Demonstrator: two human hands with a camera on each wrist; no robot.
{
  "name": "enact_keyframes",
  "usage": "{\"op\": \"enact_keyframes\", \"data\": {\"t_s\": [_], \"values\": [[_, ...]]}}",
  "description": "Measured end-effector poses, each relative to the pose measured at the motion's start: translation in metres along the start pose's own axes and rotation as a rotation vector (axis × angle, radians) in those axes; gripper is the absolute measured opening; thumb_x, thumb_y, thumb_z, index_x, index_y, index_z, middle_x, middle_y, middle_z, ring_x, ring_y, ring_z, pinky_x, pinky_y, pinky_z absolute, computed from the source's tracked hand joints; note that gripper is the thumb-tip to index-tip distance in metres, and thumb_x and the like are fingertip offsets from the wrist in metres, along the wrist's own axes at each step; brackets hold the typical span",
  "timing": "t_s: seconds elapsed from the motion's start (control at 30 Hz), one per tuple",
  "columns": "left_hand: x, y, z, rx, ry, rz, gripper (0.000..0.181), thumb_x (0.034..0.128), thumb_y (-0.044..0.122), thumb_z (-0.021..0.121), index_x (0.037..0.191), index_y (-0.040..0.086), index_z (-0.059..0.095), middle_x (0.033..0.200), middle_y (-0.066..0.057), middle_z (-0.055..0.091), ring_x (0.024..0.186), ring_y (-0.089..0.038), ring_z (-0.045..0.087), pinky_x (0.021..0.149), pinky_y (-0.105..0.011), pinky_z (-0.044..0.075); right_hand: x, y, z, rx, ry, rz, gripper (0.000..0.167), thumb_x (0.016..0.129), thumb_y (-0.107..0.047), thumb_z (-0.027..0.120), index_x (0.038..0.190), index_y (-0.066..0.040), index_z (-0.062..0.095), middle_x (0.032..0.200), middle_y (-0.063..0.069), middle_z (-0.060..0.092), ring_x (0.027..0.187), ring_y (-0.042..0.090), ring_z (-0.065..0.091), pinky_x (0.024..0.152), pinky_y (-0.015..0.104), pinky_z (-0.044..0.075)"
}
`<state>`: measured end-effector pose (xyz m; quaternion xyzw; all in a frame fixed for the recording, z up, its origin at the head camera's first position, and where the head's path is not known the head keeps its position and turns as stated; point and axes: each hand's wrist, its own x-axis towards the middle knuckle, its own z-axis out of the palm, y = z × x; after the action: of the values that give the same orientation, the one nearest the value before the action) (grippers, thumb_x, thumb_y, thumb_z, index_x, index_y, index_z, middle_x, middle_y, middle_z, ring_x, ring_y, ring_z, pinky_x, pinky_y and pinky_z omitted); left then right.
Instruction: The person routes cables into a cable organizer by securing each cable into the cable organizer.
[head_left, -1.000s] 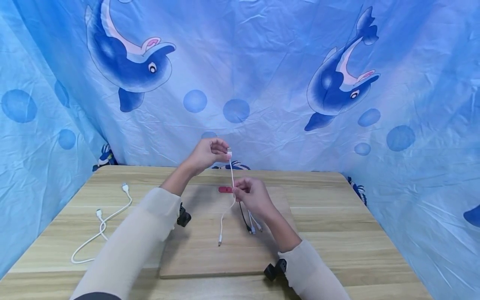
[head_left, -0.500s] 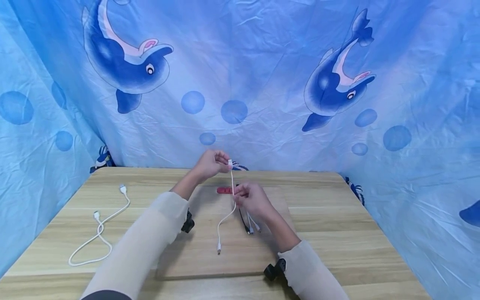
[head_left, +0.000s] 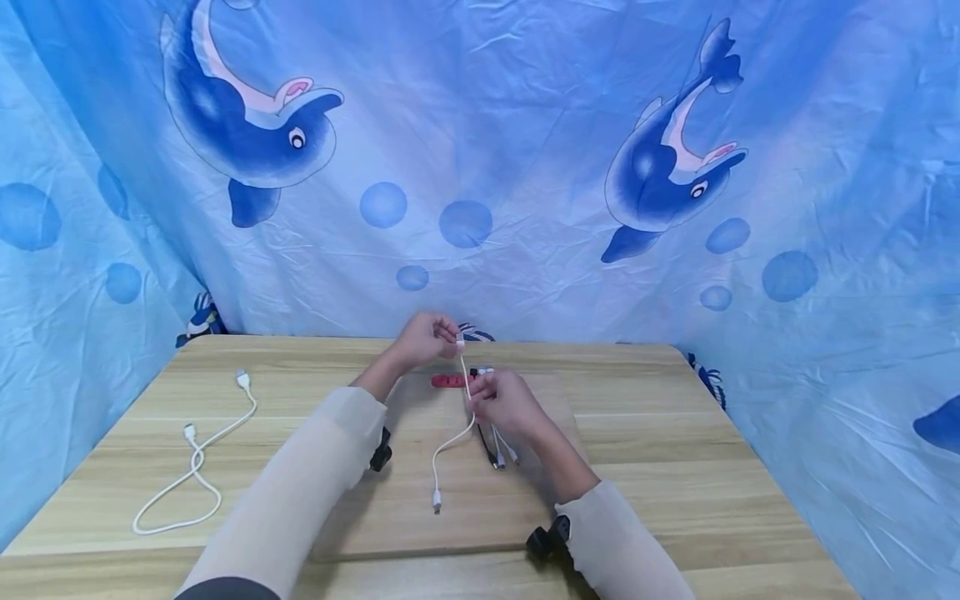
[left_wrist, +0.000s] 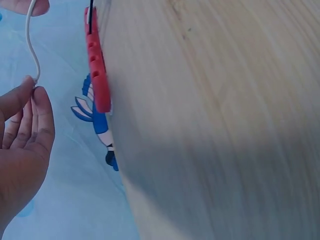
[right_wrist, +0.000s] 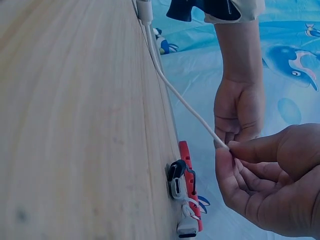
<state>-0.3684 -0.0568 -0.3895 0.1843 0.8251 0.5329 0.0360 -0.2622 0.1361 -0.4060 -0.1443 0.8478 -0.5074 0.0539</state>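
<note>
My left hand (head_left: 425, 340) pinches a white USB charging cable (head_left: 434, 467) just by its USB-A plug, above the far edge of the wooden board. Lower down, my right hand (head_left: 506, 400) pinches the same cable between thumb and forefinger, as the right wrist view shows too. The cable's other plug (head_left: 437, 502) hangs toward the board's near part. Close behind the right hand lies a red cable holder (left_wrist: 98, 70) with a row of slots. A black cable (right_wrist: 176, 170) and white cables (right_wrist: 187, 227) sit in its right part.
A second white cable (head_left: 217, 435) lies looped on the table's left side. The wooden board (head_left: 390, 525) rests on the wood-grain table (head_left: 675, 500). Blue dolphin-print cloth (head_left: 525, 150) hangs behind the table and along both sides.
My left hand has come down with the USB-A end, nearer the red holder. My right hand has sunk slightly, and the hanging plug has shifted toward the board's near edge.
</note>
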Motion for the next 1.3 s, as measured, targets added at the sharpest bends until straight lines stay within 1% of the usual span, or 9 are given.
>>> {"op": "enact_keyframes", "data": {"t_s": [0.13, 0.27, 0.43, 0.7, 0.87, 0.97, 1.3], "values": [[0.002, -0.004, 0.004, 0.040, 0.006, 0.002, 0.024, 0.0833, 0.000, 0.081, 0.103, -0.002, 0.067, 0.097, -0.013, 0.070, 0.090, -0.025, 0.065, 0.082, -0.033, 0.056, 0.000, -0.001, -0.001, -0.017, -0.002, 0.038, 0.016, 0.092, 0.009, 0.062, 0.107, 0.010, 0.068, 0.091, 0.018, 0.071, 0.072, 0.015, 0.065, 0.071, 0.038, 0.061], [0.004, -0.008, 0.009, 0.072, -0.002, -0.004, 0.023, 0.0839, 0.001, 0.081, 0.102, -0.001, 0.067, 0.096, -0.012, 0.071, 0.090, -0.024, 0.067, 0.082, -0.033, 0.056, 0.000, -0.001, -0.001, -0.016, -0.009, 0.076, 0.019, 0.092, 0.012, 0.060, 0.109, 0.011, 0.068, 0.089, 0.016, 0.072, 0.072, 0.017, 0.066, 0.071, 0.037, 0.061], [0.007, -0.012, 0.015, 0.110, -0.020, -0.020, 0.022, 0.0839, -0.001, 0.081, 0.102, -0.001, 0.068, 0.095, -0.012, 0.071, 0.089, -0.023, 0.067, 0.083, -0.033, 0.056, -0.001, 0.000, 0.000, -0.018, -0.026, 0.103, 0.018, 0.090, 0.017, 0.059, 0.105, 0.012, 0.066, 0.084, 0.016, 0.070, 0.070, 0.016, 0.066, 0.070, 0.039, 0.061], [0.007, -0.012, 0.020, 0.159, -0.026, -0.028, 0.021, 0.0834, -0.002, 0.081, 0.101, -0.002, 0.069, 0.094, -0.013, 0.073, 0.089, -0.023, 0.069, 0.082, -0.033, 0.057, 0.000, 0.002, 0.000, -0.059, -0.050, 0.091, 0.011, 0.089, 0.015, 0.064, 0.098, 0.011, 0.068, 0.078, 0.011, 0.068, 0.068, 0.015, 0.065, 0.066, 0.034, 0.061], [0.007, -0.012, 0.022, 0.193, -0.044, -0.034, 0.022, 0.0831, -0.001, 0.082, 0.101, -0.003, 0.069, 0.092, -0.012, 0.072, 0.087, -0.022, 0.068, 0.080, -0.031, 0.057, 0.001, 0.005, 0.002, -0.069, -0.059, 0.101, 0.008, 0.087, 0.013, 0.067, 0.095, 0.010, 0.069, 0.074, 0.009, 0.067, 0.065, 0.015, 0.065, 0.063, 0.031, 0.060], [0.008, -0.012, 0.024, 0.210, -0.053, -0.041, 0.022, 0.0828, -0.001, 0.082, 0.100, -0.003, 0.069, 0.092, -0.011, 0.071, 0.085, -0.021, 0.067, 0.080, -0.030, 0.057, 0.003, 0.006, 0.004, -0.072, -0.063, 0.123, 0.009, 0.086, 0.013, 0.068, 0.094, 0.009, 0.070, 0.075, 0.010, 0.067, 0.066, 0.016, 0.066, 0.063, 0.030, 0.060], [0.010, -0.015, 0.025, 0.232, -0.059, -0.053, 0.020, 0.0838, -0.001, 0.082, 0.099, -0.001, 0.069, 0.090, -0.010, 0.070, 0.084, -0.020, 0.066, 0.080, -0.031, 0.056, 0.004, 0.009, 0.005, -0.069, -0.073, 0.130, 0.010, 0.086, 0.014, 0.068, 0.094, 0.010, 0.069, 0.078, 0.011, 0.068, 0.067, 0.017, 0.067, 0.064, 0.031, 0.061]]}}
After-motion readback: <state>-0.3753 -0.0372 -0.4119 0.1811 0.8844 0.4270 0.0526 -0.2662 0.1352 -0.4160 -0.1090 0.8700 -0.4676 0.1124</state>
